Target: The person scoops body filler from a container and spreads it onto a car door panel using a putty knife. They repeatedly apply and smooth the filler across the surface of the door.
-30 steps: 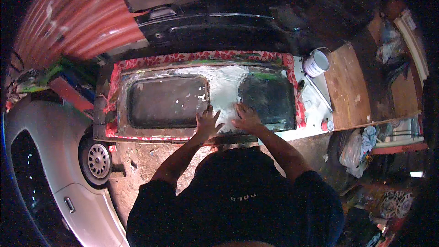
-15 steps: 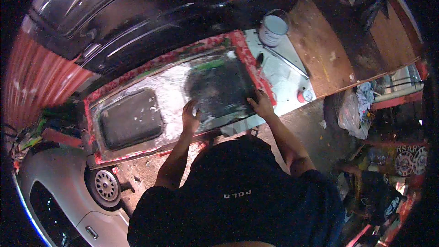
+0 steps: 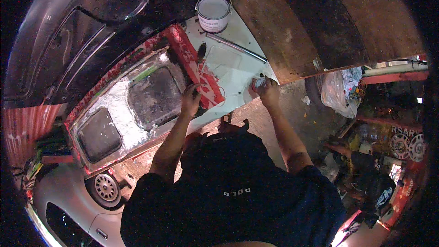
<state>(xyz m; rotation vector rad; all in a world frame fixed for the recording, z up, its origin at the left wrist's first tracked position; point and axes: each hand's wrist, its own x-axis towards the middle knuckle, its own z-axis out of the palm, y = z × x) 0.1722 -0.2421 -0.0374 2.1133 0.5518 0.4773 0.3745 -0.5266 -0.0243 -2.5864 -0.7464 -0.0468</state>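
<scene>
My right hand point(image 3: 269, 93) is closed around a small red-sided can point(image 3: 258, 83) at the near right edge of a white board point(image 3: 231, 71). My left hand point(image 3: 190, 103) has its fingers curled beside the near right corner of a panel point(image 3: 123, 110); whatever they hold, if anything, is hidden. The panel has a ragged red border, a whitish patched middle and two dark recesses with rounded corners. Its right end overlaps the board.
A lidded paint can point(image 3: 213, 14) with a wire handle stands at the board's far end. Near it lie a metal rod point(image 3: 237, 48) and a dark slim object point(image 3: 201, 51). Brown boards point(image 3: 283, 27) are at right, a silver car point(image 3: 68, 192) at lower left.
My right hand has left the panel's edge and taken hold of the small can. My left hand has shifted to the panel's right end. The view has swung right.
</scene>
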